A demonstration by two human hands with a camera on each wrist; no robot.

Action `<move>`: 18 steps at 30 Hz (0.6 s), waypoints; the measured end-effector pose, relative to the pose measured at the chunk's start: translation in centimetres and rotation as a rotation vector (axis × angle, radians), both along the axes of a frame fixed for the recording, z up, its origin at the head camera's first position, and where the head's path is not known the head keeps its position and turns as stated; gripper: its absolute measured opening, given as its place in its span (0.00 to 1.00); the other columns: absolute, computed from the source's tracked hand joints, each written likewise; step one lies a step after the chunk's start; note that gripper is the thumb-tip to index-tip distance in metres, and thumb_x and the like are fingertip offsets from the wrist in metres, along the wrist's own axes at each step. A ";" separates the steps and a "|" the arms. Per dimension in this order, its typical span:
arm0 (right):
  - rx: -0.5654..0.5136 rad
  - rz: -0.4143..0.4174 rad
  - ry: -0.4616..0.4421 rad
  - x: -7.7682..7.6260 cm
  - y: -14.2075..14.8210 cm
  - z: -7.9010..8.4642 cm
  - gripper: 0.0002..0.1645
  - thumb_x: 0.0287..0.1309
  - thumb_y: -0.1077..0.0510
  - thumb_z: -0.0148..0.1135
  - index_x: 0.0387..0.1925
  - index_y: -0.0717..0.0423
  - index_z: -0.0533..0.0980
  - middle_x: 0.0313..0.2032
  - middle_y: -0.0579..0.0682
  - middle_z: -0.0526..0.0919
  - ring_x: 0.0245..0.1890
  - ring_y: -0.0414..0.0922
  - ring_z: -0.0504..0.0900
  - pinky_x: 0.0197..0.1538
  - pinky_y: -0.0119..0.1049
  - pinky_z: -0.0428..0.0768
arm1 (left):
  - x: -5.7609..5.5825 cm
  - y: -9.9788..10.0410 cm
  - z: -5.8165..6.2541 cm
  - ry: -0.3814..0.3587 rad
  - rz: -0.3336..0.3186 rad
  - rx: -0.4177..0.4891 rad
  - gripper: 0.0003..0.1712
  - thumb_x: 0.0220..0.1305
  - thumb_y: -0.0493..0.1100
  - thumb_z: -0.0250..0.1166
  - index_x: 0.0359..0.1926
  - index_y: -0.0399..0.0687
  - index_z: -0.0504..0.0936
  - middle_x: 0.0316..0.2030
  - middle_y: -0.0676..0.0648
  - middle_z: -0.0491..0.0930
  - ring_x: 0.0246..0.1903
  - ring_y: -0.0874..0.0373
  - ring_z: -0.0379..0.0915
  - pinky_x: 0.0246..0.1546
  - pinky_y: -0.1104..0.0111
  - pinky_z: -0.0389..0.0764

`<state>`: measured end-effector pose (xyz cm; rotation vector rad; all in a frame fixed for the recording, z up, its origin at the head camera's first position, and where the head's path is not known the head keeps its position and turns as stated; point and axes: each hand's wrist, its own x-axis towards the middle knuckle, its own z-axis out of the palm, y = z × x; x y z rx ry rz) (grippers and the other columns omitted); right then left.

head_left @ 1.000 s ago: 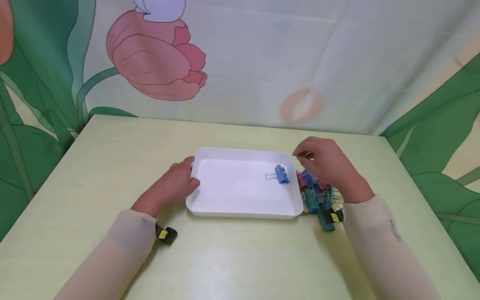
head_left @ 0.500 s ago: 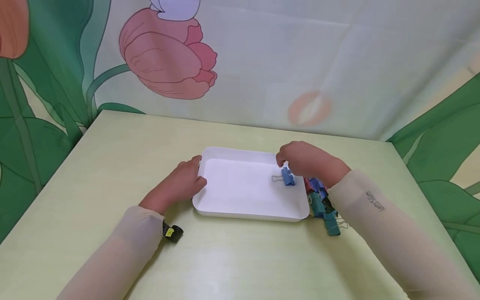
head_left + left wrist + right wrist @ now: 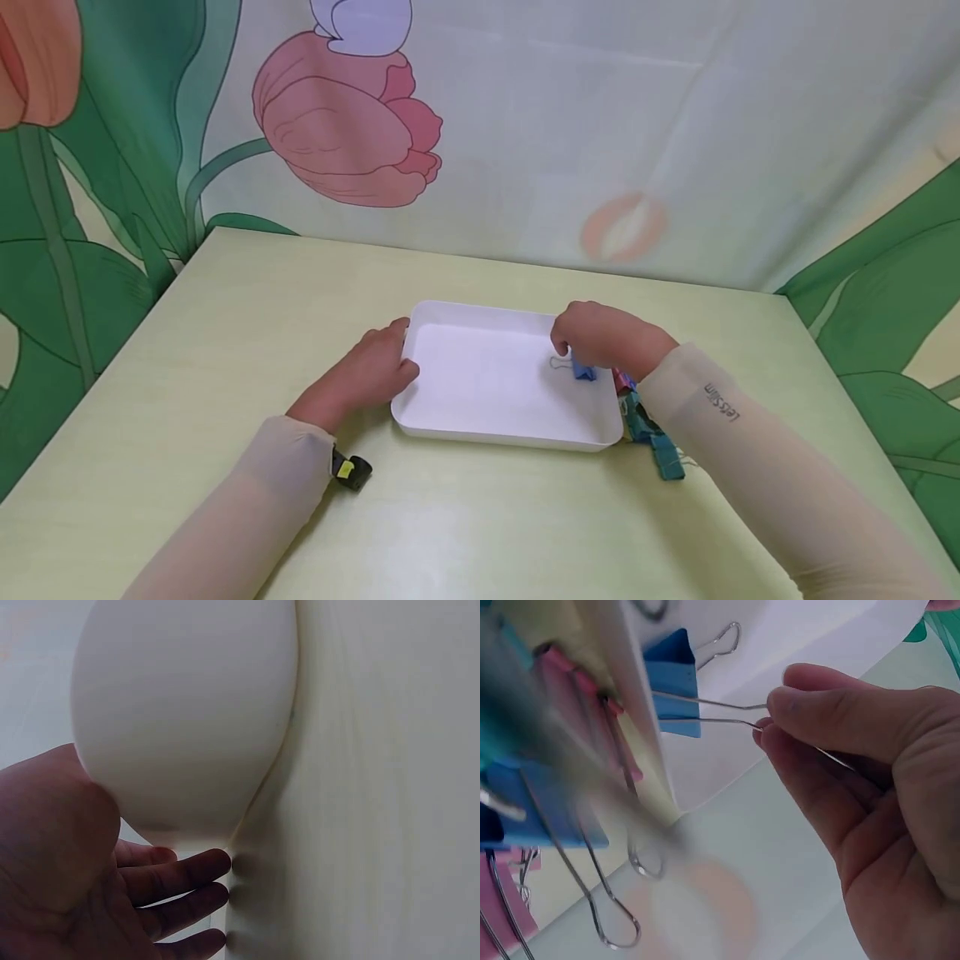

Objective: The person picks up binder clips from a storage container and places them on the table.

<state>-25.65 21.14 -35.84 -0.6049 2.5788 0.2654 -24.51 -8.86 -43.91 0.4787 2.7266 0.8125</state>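
Observation:
A shallow white tray [image 3: 495, 375] stands on the table, and my left hand [image 3: 367, 367] holds its left end. The thumb lies over the rim; in the left wrist view the other fingers [image 3: 184, 874] show beside and below the tray's end wall. Inside the tray at the right is a blue binder clip [image 3: 583, 372], partly covered by my right hand [image 3: 603, 337]. In the right wrist view my right thumb and fingers [image 3: 817, 712] pinch one wire handle of that blue binder clip [image 3: 679, 690]. Its other handle points away into the tray.
Against the tray's right side lies a heap of teal, blue and pink binder clips, partly hidden by the right forearm; a teal clip [image 3: 667, 457] lies nearest the front. A printed flower curtain [image 3: 510, 150] hangs behind the table [image 3: 480, 525].
My right hand has moved left and down from above the clip heap to the blue binder clip in the tray. The left hand keeps its hold while the head view shifts slightly.

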 end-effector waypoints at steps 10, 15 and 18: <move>0.070 0.042 0.017 -0.3 0.4 -0.4 0.10 0.61 0.66 0.56 0.31 0.51 0.81 0.29 0.46 0.78 0.30 0.42 0.74 0.33 0.32 0.71 | 0.1 0.1 0.3 -0.001 -0.003 -0.004 0.40 0.61 0.41 0.49 0.72 0.29 0.51 0.66 0.34 0.66 0.62 0.40 0.62 0.64 0.51 0.65; 0.053 0.049 0.032 -0.4 0.4 -0.2 0.07 0.60 0.64 0.60 0.31 0.51 0.82 0.29 0.46 0.79 0.30 0.42 0.74 0.34 0.32 0.74 | 0.2 0.1 0.3 -0.006 0.006 -0.004 0.40 0.61 0.41 0.49 0.72 0.30 0.51 0.66 0.34 0.66 0.61 0.40 0.63 0.64 0.51 0.65; 0.029 0.074 0.043 -0.3 0.3 0.2 0.07 0.60 0.64 0.60 0.31 0.51 0.82 0.28 0.46 0.78 0.29 0.42 0.74 0.33 0.31 0.73 | 0.1 0.1 0.2 -0.011 0.013 0.000 0.40 0.61 0.41 0.49 0.72 0.30 0.51 0.65 0.34 0.67 0.60 0.41 0.63 0.63 0.51 0.66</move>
